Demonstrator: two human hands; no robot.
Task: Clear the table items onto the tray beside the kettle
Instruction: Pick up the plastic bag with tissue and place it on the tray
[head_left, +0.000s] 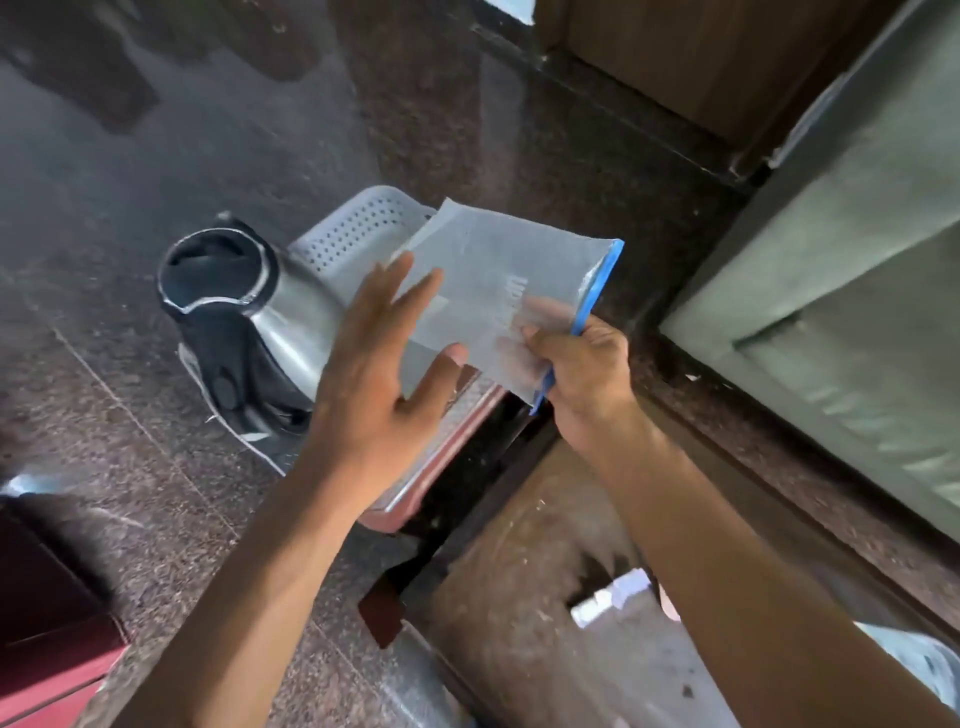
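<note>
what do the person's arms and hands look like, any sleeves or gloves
Both forearms are bare as far as the view shows, with no sleeves in sight. The left hand and right hand wear no gloves, and no rings, watch or bands show on fingers or wrists.
</note>
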